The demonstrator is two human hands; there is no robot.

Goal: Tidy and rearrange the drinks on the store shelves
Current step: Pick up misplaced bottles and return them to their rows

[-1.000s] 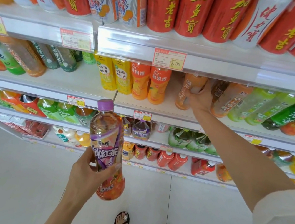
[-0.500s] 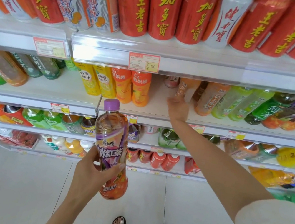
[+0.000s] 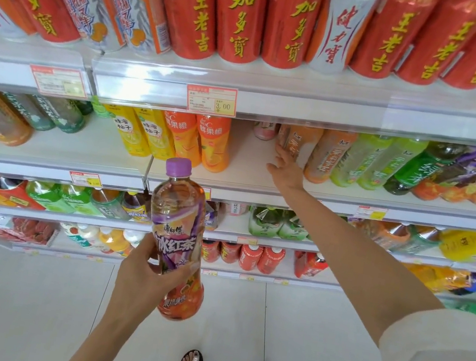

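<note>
My left hand [image 3: 141, 282] grips an upright iced-tea bottle [image 3: 177, 242] with a purple cap and purple-orange label, held in front of the shelves. My right hand [image 3: 284, 169] reaches onto the second shelf [image 3: 240, 177], fingers straight, touching the left side of a tan tea bottle [image 3: 297, 144] that stands leftmost in a row of tan and green bottles. Between that row and two orange juice bottles [image 3: 202, 142] lies a bare gap of shelf. A small pink bottle [image 3: 265, 130] stands at the back of the gap.
Red, orange and white cans [image 3: 242, 14] fill the top shelf. Yellow bottles [image 3: 140, 132] stand left of the orange juice. Lower shelves [image 3: 252, 239] hold green, orange and red drinks. A white tiled floor [image 3: 6, 299] and my sandalled feet are below.
My right hand has let go of the tan bottle it gripped a second ago and now rests against it with straight fingers. The view has tilted up slightly. My left hand keeps the iced tea.
</note>
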